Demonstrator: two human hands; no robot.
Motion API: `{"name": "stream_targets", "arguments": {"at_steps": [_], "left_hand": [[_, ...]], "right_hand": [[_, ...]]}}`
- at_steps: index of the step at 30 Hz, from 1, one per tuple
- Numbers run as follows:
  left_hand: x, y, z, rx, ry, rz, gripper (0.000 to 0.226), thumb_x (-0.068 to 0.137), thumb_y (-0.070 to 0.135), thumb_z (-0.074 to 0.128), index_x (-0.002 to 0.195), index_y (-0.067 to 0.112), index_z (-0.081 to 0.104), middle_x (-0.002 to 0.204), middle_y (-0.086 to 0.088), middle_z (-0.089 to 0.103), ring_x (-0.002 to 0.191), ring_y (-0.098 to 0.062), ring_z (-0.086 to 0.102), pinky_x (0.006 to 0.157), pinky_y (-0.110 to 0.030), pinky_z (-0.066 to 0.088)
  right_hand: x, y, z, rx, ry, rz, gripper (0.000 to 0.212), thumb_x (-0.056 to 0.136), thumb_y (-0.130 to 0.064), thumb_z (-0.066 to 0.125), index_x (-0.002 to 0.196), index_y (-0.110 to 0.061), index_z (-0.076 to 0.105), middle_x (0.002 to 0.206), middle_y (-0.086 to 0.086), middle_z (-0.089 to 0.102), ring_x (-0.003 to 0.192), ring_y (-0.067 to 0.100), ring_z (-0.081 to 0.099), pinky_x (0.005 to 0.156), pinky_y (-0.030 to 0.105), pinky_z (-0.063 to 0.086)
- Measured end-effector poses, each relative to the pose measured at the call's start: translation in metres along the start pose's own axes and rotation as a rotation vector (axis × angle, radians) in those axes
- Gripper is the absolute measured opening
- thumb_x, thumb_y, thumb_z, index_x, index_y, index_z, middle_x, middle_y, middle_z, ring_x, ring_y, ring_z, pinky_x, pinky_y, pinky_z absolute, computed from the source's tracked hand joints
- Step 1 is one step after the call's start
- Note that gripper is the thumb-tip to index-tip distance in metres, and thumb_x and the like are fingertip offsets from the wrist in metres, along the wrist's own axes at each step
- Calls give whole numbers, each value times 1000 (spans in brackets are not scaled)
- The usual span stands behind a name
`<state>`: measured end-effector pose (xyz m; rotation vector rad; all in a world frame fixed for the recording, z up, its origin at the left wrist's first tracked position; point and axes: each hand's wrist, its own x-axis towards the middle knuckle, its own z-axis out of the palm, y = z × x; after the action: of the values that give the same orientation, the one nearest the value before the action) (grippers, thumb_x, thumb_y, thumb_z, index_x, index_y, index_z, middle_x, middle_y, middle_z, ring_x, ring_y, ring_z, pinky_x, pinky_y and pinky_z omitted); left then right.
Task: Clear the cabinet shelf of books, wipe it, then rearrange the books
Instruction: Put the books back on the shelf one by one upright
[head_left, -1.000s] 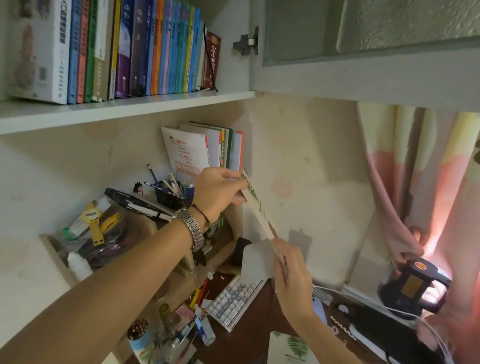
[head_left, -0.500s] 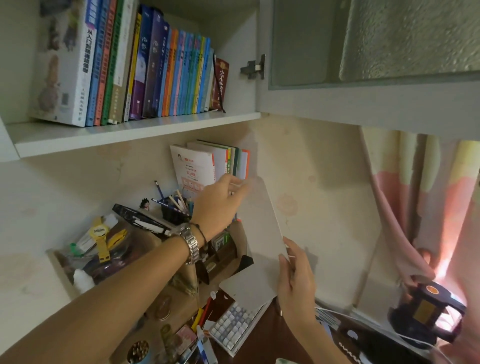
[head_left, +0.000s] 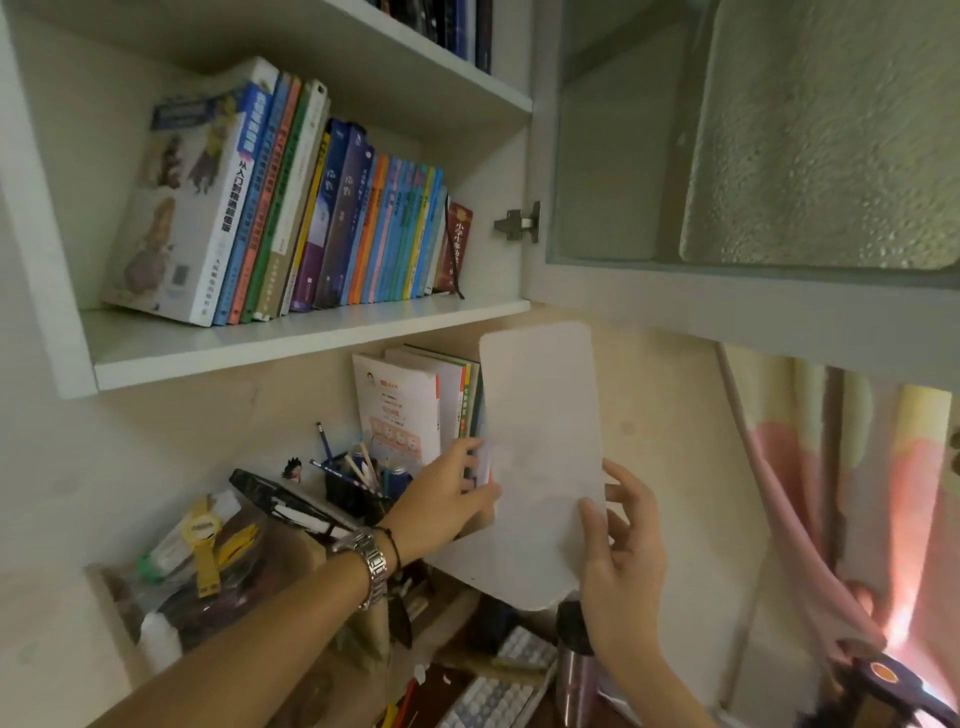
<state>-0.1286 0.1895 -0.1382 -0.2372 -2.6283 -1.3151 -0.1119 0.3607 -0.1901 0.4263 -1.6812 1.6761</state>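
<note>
A thin white book (head_left: 540, 447) with rounded corners is held upright below the cabinet shelf (head_left: 291, 343), its plain cover facing me. My right hand (head_left: 618, 561) grips its lower right edge. My left hand (head_left: 441, 499), with a metal watch on the wrist, pinches its left edge beside a small stack of upright books (head_left: 415, 405) under the shelf. A full row of upright books (head_left: 311, 218) stands on the cabinet shelf above, the largest white one at the left.
The open cabinet door (head_left: 753, 156) with textured glass hangs at the upper right. A cluttered desk organiser (head_left: 208, 561) with pens, a keyboard (head_left: 493, 696), a metal bottle (head_left: 576, 670) and a pink curtain (head_left: 857, 509) surround the hands.
The thin book has turned from edge-on to flat-faced and risen toward the shelf. My view has tilted up, bringing the cabinet shelf and its books lower in frame.
</note>
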Motion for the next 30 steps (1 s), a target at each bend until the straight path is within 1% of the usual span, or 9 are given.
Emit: {"name": "stream_targets", "arguments": {"at_steps": [2,6,8,11,13,17,22,27,30], "left_hand": [[5,13,-17,81,-4,58,55,94,31,56,142,23,31,142,4,43,123,-15,49,97,-27,44],[16,41,-58,253,36,121,53,92,40,56,139,27,35,134,7,47,117,-14,50,97,-37,45],[20,55,-79,295,46,139,50,90,42,58,135,28,40,132,10,48,116,-10,49,96,-37,47],[21,74,-108,342,65,202,45,89,40,60,131,27,48,129,12,53,116,-5,51,98,-29,44],[21,86,-127,407,73,243,37,90,39,59,125,28,54,125,13,56,113,-4,53,95,-24,43],[17,103,-160,494,99,256,28,89,46,56,114,33,60,119,16,57,109,-2,52,93,-28,46],[13,102,-185,462,139,253,24,88,49,56,103,33,67,102,22,65,94,8,58,84,-17,44],[12,82,-189,473,127,195,34,85,59,54,102,33,68,105,20,66,98,6,58,92,-25,46],[15,73,-189,540,114,180,35,84,60,53,105,34,66,107,20,64,102,5,57,94,-29,48]], "right_hand": [[14,-10,6,4,8,-42,38,97,-8,50,115,-41,46,99,-32,55,89,1,61,67,21,54],[46,-31,21,41,23,-143,36,96,-4,51,119,-32,48,99,-30,54,88,2,61,65,14,50],[64,-43,29,59,38,-194,37,95,-1,52,121,-27,48,100,-30,54,90,-1,58,67,10,47],[92,-61,45,97,52,-259,39,94,2,53,120,-27,49,100,-32,55,91,-4,57,70,9,46],[111,-72,57,139,68,-277,42,94,3,52,118,-31,50,100,-24,57,89,-3,58,70,9,45],[144,-87,83,183,90,-318,40,92,8,49,121,-19,50,101,-16,55,91,-5,55,73,10,44],[170,-87,119,213,84,-287,42,93,5,47,119,-27,47,97,-19,54,83,-1,56,69,10,44],[172,-68,153,188,84,-223,36,95,6,43,123,-16,47,95,-20,55,79,-8,56,64,7,41],[171,-54,167,166,55,-162,36,97,2,41,126,-19,45,103,-5,60,83,2,59,64,12,44]]}}
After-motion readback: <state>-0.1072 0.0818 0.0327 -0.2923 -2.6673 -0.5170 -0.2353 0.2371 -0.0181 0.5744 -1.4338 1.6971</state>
